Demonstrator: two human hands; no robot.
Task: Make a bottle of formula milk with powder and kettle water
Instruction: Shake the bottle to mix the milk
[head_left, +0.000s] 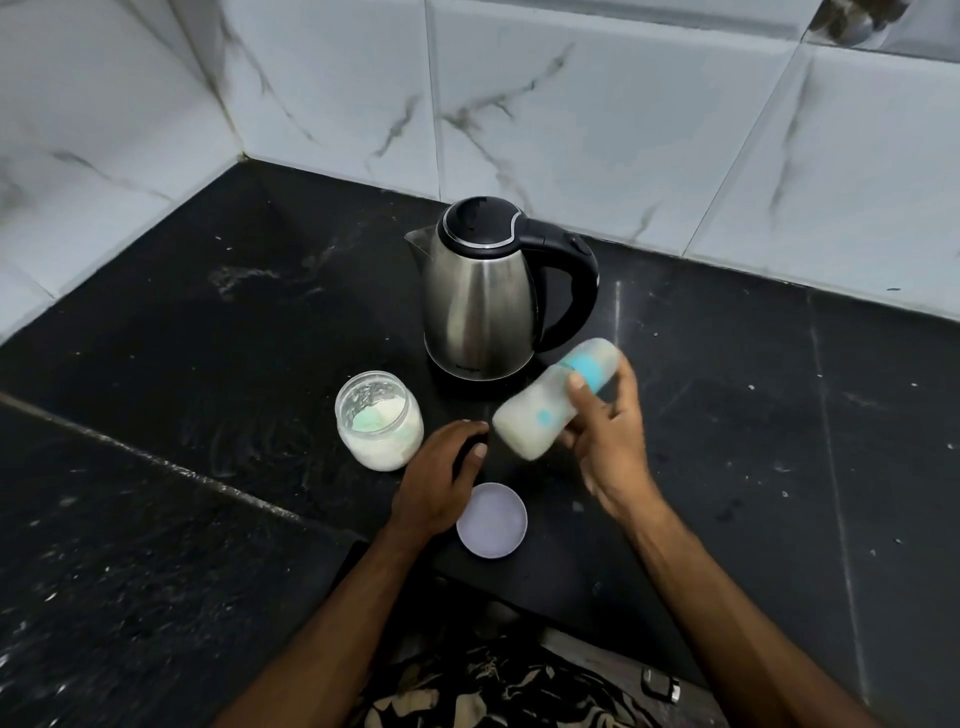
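Right hand (608, 441) grasps the bottle (556, 400), long axis tilted, base toward the left hand (441, 478), which rests loosely curled and holding nothing on the desk (208, 364).

Both forearms reach forward from the bottom edge, bare to the elbow. I see the left hand (441, 480) palm down, fingers loosely curled, thumb tip out to the right; it holds nothing. The right hand (608, 436) is raised, wrist bent, thumb and fingers wrapped round a tilted, motion-blurred bottle (550, 402). The two hands sit near each other, not touching.
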